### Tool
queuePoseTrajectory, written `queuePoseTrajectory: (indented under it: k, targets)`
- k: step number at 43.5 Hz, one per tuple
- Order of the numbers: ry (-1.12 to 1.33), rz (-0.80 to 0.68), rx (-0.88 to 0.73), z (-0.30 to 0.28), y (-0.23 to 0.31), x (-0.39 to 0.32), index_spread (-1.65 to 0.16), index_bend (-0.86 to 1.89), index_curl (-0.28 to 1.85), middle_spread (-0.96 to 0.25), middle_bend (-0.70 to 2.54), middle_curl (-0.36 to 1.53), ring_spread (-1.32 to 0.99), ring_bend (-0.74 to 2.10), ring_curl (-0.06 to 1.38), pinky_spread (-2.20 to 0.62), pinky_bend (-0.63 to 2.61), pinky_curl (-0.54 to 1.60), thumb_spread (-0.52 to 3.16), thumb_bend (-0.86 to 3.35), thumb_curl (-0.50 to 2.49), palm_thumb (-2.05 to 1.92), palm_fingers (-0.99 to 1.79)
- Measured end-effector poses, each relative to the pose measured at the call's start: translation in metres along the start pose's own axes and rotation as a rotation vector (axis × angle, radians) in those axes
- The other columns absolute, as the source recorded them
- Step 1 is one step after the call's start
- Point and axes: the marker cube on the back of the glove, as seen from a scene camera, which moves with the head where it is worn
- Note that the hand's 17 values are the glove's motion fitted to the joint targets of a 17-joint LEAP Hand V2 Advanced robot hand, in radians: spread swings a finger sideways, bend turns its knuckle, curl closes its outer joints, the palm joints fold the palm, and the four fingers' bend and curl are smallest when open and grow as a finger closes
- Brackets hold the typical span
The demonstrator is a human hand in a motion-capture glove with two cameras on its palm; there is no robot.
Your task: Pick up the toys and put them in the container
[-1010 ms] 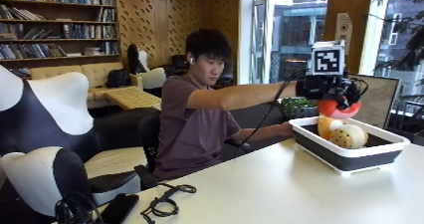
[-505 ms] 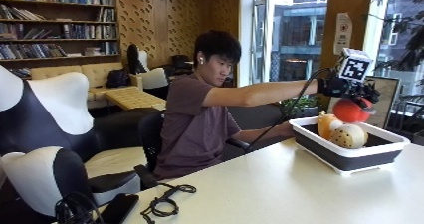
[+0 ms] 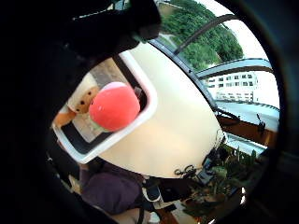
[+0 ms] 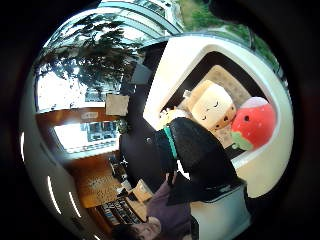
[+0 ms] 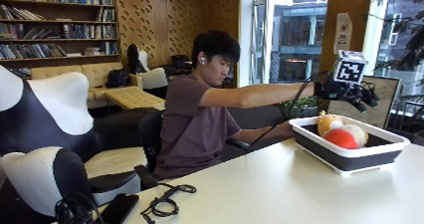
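Observation:
A white-rimmed, dark-walled container [image 5: 348,159] stands on the table at the right. A red strawberry toy [image 5: 341,138] lies in it beside a cream toy [image 5: 358,131] and an orange-yellow toy [image 5: 326,122]. My gloved right hand [image 5: 350,92] hovers above the container's far side with fingers spread, holding nothing. In the palm views the strawberry toy [image 3: 114,106] [image 4: 252,125] lies inside the container [image 3: 140,126] [image 4: 270,170] next to the cream toy [image 4: 212,105], apart from the glove's fingers [image 4: 200,150]. The bare left hand [image 5: 286,130] rests by the container's near end.
The white table [image 5: 278,189] stretches left of the container. A black cable loop [image 5: 165,204] and a dark phone [image 5: 119,209] lie at its near-left edge. A potted plant [image 5: 301,104] and a framed board [image 5: 379,102] stand behind the container.
The hand held the strawberry toy above the container, moved it right, then let it go. The toy now lies in the container and the hand is empty above it.

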Motion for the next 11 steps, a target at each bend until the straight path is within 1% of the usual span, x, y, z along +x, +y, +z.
queuePoseTrajectory:
  k: [1, 3, 11]
  targets:
    - [-0.082, -0.049, 0.003, -0.002, 0.002, -0.006, -0.29, 0.14, 0.42, 0.02, 0.13, 0.44, 0.0, 0.25, 0.46, 0.06, 0.95, 0.35, 1.28, -0.03, 0.44, -0.02, -0.14]
    - [-0.147, -0.086, 0.009, -0.004, 0.006, -0.006, -0.28, 0.14, 0.41, 0.02, 0.13, 0.43, 0.01, 0.25, 0.46, 0.07, 0.95, 0.35, 1.29, -0.03, 0.42, -0.03, -0.14]
    - [-0.156, -0.073, 0.037, -0.007, 0.014, 0.007, -0.28, 0.14, 0.39, 0.03, 0.15, 0.4, 0.03, 0.24, 0.45, 0.08, 0.93, 0.34, 1.31, -0.03, 0.38, -0.02, -0.11]
